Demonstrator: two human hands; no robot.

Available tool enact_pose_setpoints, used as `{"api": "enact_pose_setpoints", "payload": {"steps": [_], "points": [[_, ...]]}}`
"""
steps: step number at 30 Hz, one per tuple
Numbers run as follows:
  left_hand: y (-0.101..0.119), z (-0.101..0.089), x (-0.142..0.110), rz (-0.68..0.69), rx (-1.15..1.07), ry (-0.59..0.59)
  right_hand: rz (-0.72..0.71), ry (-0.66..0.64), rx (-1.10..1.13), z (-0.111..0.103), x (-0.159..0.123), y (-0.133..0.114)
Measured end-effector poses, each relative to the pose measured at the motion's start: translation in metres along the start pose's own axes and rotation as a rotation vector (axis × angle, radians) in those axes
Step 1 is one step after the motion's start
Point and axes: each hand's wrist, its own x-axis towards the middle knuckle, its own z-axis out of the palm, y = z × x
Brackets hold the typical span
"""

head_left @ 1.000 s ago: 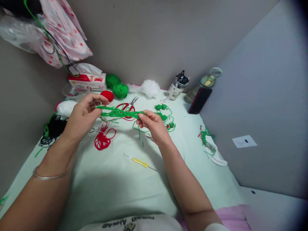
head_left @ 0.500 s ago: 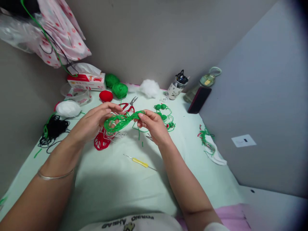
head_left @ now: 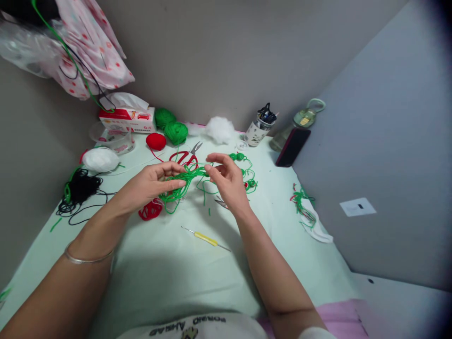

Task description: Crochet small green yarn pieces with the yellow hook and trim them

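- Green yarn (head_left: pixel 189 175): one loose looped bundle, centre of frame.
- Left hand (head_left: pixel 153 183): thumb and fingers pinching the bundle, left of centre.
- Right hand (head_left: pixel 229 182): fingers curved at the bundle's right end; contact unclear.
- Red yarn (head_left: pixel 150 211): loops, partly hidden below left hand.
- Yellow-handled hook (head_left: pixel 205 238): lying slanted, lower centre.
- Red-handled pliers (head_left: pixel 195 149): upper centre.
- Black yarn (head_left: pixel 83 189): tangled, left side.
- Phone (head_left: pixel 294 147): upright before a bottle (head_left: pixel 305 117), upper right.

Single head view above table (head_left: pixel 162 263), facing forward and down, near
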Motion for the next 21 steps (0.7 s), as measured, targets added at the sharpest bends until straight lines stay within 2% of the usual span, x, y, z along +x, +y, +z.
{"api": "enact_pose_setpoints", "payload": {"steps": [2,4,7,9,11,14,17,21], "points": [[-0.001,-0.001,0.000,-0.007,-0.009,0.003,-0.191,0.083,-0.172,0.001,-0.003,-0.004],[-0.001,-0.002,0.000,-0.011,-0.014,0.005,-0.348,0.087,-0.265,0.001,-0.008,-0.010],[0.001,-0.001,-0.001,-0.004,-0.024,-0.010,-0.468,-0.033,-0.371,0.002,-0.013,-0.014],[0.002,-0.001,-0.001,0.004,-0.030,-0.017,-0.506,-0.128,-0.499,0.003,-0.014,-0.013],[0.001,-0.001,-0.001,0.003,-0.030,-0.018,-0.528,-0.171,-0.629,0.003,-0.014,-0.009],[0.000,-0.002,-0.001,0.000,-0.024,-0.015,-0.485,-0.171,-0.618,0.004,-0.013,-0.007],[0.000,-0.004,0.000,0.004,0.003,-0.019,-0.348,-0.150,-0.339,0.004,-0.011,-0.010],[0.003,-0.006,-0.001,-0.024,0.018,-0.025,-0.025,-0.149,0.074,-0.001,-0.007,-0.017]]}}
